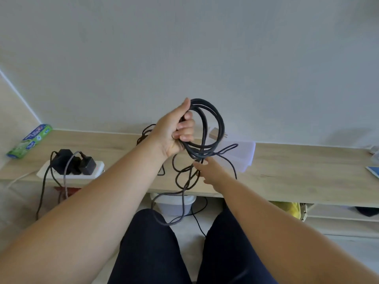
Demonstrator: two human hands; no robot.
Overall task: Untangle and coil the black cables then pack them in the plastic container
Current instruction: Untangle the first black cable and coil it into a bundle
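Note:
My left hand [176,130] is raised above the wooden shelf and grips a coil of black cable [213,124] made of several loops. The rest of that cable hangs down in loose tangled loops [180,199] past the shelf's front edge toward my knees. My right hand [211,171] is lower, just under the coil, its fingers reaching into the hanging strands; whether it pinches a strand is hidden. More black cable [146,133] lies on the shelf behind my left wrist. The clear plastic container [244,154] lies on the shelf behind the coil.
A white power strip [71,173] with black adapters and cables sits at the shelf's left. A green pack [30,140] lies at the far left by the wall. A white bin [174,203] stands under the shelf. Lower shelves hold items at right.

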